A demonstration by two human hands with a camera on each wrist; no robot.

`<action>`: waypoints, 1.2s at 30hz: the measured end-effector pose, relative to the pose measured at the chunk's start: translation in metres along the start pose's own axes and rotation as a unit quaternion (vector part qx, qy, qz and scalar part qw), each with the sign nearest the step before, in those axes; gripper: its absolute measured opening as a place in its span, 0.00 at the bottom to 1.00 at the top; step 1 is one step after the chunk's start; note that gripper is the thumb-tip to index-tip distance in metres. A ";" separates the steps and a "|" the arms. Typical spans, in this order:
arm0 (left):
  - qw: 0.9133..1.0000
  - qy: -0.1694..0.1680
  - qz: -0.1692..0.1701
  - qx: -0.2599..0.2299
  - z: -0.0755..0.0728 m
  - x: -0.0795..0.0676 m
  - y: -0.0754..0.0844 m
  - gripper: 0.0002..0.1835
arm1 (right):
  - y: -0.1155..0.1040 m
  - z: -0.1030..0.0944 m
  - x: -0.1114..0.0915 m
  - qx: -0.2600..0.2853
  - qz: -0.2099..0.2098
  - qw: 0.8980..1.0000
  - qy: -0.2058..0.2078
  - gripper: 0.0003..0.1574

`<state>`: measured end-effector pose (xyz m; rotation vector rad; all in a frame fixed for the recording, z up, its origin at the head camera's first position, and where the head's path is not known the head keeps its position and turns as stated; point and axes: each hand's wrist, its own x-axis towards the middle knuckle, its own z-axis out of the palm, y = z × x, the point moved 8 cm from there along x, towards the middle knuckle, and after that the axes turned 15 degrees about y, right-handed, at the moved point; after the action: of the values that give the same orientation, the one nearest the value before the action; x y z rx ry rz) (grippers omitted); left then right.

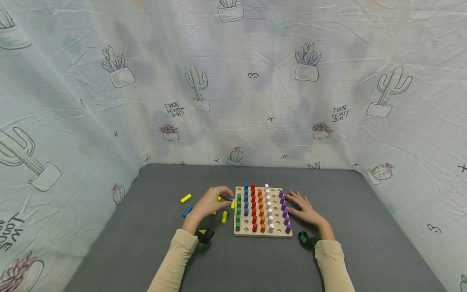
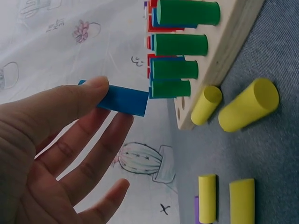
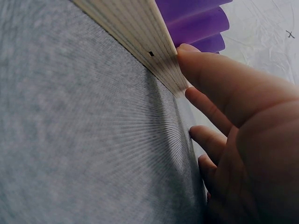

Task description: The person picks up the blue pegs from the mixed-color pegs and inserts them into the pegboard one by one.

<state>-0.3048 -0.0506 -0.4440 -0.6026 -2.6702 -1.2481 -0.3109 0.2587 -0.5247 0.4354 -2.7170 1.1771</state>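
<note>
My left hand (image 1: 215,200) pinches a blue peg (image 2: 124,99) between thumb and fingers, held just off the left side of a wooden pegboard (image 1: 262,234). Columns of green pegs (image 1: 238,219), blue pegs (image 1: 246,198), red pegs (image 1: 254,212), orange pegs (image 1: 261,212), white pegs (image 1: 270,212) and purple pegs (image 1: 286,213) stand upright in it. Bare holes show below the blue column and between the white and purple ones. With fingers extended, my right hand (image 1: 306,211) rests at the board's right edge, fingertips right by the purple pegs.
Several yellow pegs (image 1: 224,217) lie loose on the grey table (image 1: 255,265) to the left of the board, some partly behind the left hand. Another blue peg (image 1: 187,211) lies there too. A cactus-print cloth (image 1: 233,93) hangs behind the table.
</note>
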 end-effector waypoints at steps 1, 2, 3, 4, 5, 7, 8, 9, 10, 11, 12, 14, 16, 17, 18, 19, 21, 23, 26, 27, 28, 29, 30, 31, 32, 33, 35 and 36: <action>1.000 -0.003 -0.001 -0.002 0.001 0.000 0.001 0.11 | 0.000 0.000 0.000 0.000 0.000 1.000 0.000 0.38; 1.000 -0.004 -0.001 -0.001 0.002 0.000 0.002 0.11 | 0.000 0.000 0.000 0.000 0.000 1.000 -0.001 0.38; 1.000 -0.007 -0.001 -0.003 0.003 0.000 0.004 0.11 | 0.000 0.000 0.000 0.000 0.000 1.000 -0.001 0.38; 1.000 -0.009 0.000 -0.006 0.003 0.000 0.005 0.10 | 0.000 0.000 0.000 0.002 0.001 1.000 -0.001 0.38; 1.000 -0.011 0.001 -0.007 0.004 0.000 0.006 0.10 | 0.000 0.000 0.000 0.001 0.001 1.000 -0.001 0.38; 1.000 -0.013 0.004 -0.008 0.006 0.000 0.008 0.10 | 0.000 0.000 0.000 0.001 0.001 1.000 -0.001 0.38; 1.000 -0.014 0.006 -0.010 0.006 0.000 0.009 0.09 | 0.000 0.000 0.000 0.001 0.001 1.000 -0.001 0.38; 1.000 -0.015 0.009 -0.014 0.006 0.000 0.011 0.09 | 0.001 0.000 0.001 0.002 0.002 1.000 -0.001 0.38; 1.000 -0.016 0.011 -0.017 0.007 0.000 0.012 0.09 | 0.001 0.000 0.001 0.001 0.002 1.000 -0.001 0.38; 1.000 -0.016 0.012 -0.019 0.007 0.000 0.014 0.09 | 0.001 0.000 0.001 0.002 0.002 1.000 -0.001 0.38; 0.999 -0.018 0.014 -0.023 0.008 0.000 0.015 0.09 | 0.001 0.000 0.001 0.002 0.001 1.000 -0.001 0.38; 0.999 -0.023 0.017 -0.029 0.010 -0.001 0.018 0.10 | 0.002 0.000 0.001 0.001 0.001 1.000 -0.001 0.38; 0.999 -0.027 0.018 -0.032 0.012 -0.001 0.020 0.10 | 0.002 0.000 0.001 -0.001 0.001 1.000 -0.001 0.38; 0.999 -0.030 0.019 -0.033 0.014 -0.001 0.021 0.10 | 0.003 0.001 0.001 -0.002 0.002 1.000 -0.001 0.38; 0.999 -0.032 0.021 -0.033 0.015 -0.001 0.023 0.11 | 0.003 0.001 0.001 -0.003 0.002 1.000 -0.001 0.38; 0.999 -0.034 0.021 -0.034 0.016 -0.001 0.023 0.11 | 0.003 0.001 0.001 -0.005 0.002 1.000 -0.001 0.38; 0.998 -0.036 0.024 -0.034 0.018 -0.001 0.026 0.10 | 0.004 0.001 0.001 -0.005 0.004 1.000 -0.001 0.38; 0.998 -0.037 0.028 -0.035 0.019 -0.001 0.027 0.10 | 0.004 0.002 0.001 -0.006 0.006 1.000 -0.001 0.38; 0.998 -0.042 0.031 -0.034 0.022 -0.001 0.030 0.09 | 0.005 0.002 0.001 -0.008 0.010 1.000 -0.001 0.38; 0.998 -0.043 0.032 -0.035 0.023 -0.001 0.031 0.09 | 0.005 0.002 0.001 -0.008 0.010 1.000 -0.001 0.38; 0.998 -0.046 0.031 -0.035 0.024 -0.002 0.032 0.09 | 0.004 0.002 0.001 -0.008 0.010 1.000 -0.001 0.38; 0.998 -0.049 0.029 -0.037 0.026 -0.002 0.032 0.09 | 0.004 0.002 0.001 -0.007 0.010 1.000 -0.001 0.38; 0.998 -0.052 0.027 -0.039 0.027 -0.002 0.033 0.09 | 0.004 0.002 0.001 -0.006 0.009 1.000 -0.001 0.38; 0.997 -0.054 0.026 -0.041 0.028 -0.002 0.033 0.09 | 0.003 0.002 0.001 -0.006 0.009 1.000 -0.002 0.38; 0.997 -0.056 0.023 -0.042 0.029 -0.002 0.033 0.08 | 0.003 0.002 0.000 -0.005 0.009 1.000 -0.002 0.38; 0.997 -0.058 0.022 -0.043 0.030 -0.003 0.032 0.08 | 0.003 0.002 0.000 -0.004 0.009 1.000 -0.002 0.38; 0.997 -0.062 0.021 -0.044 0.032 -0.003 0.032 0.08 | 0.004 0.002 0.001 -0.003 0.010 1.000 -0.002 0.38; 0.997 -0.064 0.022 -0.045 0.033 -0.003 0.032 0.07 | 0.004 0.002 0.001 -0.005 0.011 1.000 -0.002 0.38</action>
<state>-0.2871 -0.0078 -0.4434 -0.7749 -2.6975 -1.3668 -0.3127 0.2598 -0.5284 0.4086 -2.7371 1.1697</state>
